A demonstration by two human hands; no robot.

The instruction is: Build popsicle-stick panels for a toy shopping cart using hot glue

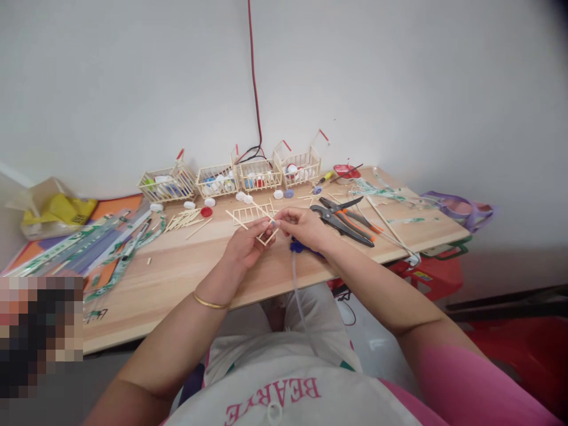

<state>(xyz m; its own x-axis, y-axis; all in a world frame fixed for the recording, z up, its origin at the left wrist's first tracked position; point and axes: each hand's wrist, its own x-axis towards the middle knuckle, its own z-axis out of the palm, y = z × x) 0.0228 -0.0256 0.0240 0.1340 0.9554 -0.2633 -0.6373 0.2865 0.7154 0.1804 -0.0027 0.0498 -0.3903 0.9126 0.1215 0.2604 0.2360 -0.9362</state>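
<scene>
My left hand (249,241) is closed around a small frame of thin wooden sticks (268,240) above the near middle of the table. Fingertips of my right hand (302,227) pinch the same frame where its sticks meet; a small bluish-grey piece shows between the fingers, too small to name. Part of the frame is hidden by my fingers. Just behind it a flat ladder-like panel of sticks (251,214) lies on the table. A blue tool with a clear hose (294,260), perhaps a glue gun, is partly covered by my right wrist.
Several little stick carts (217,180) with red handles line the wall, filled with bottle caps. Snips and pliers (346,222) lie at the right. Loose sticks (183,220) and a red cap (206,211) are at the left, beside plastic strips (89,242). A pixelated patch covers the lower left corner.
</scene>
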